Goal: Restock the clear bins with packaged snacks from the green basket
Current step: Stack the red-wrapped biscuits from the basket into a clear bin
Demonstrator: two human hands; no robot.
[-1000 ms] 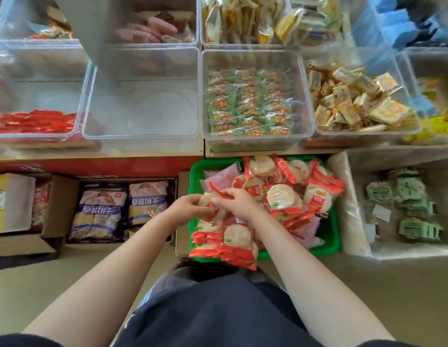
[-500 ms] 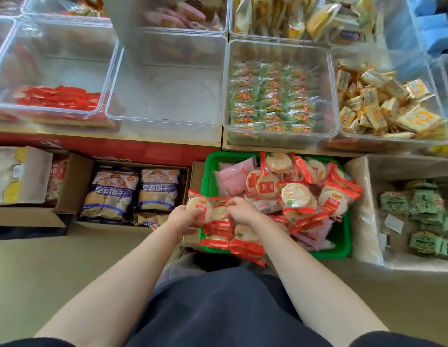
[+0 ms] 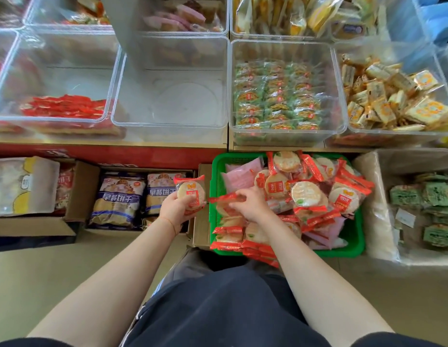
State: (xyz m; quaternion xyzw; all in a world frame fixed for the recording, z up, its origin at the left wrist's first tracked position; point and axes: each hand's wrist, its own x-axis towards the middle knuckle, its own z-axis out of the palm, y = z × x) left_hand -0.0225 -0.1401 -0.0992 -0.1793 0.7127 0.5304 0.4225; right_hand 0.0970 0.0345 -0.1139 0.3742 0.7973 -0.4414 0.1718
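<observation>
Red-edged round cracker packet (image 3: 191, 194), left hand (image 3: 176, 209) gripping.

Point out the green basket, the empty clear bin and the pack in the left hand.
green basket (image 3: 216, 181): head view, left wall.
empty clear bin (image 3: 167, 125): head view, front rim.
rice cracker pack (image 3: 191, 192): head view, cracker face.

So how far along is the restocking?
Early. The left hand holds a rice cracker pack beside the green basket; the right hand pinches another in it. The middle clear bin looks empty, the basket still heaped.
</observation>
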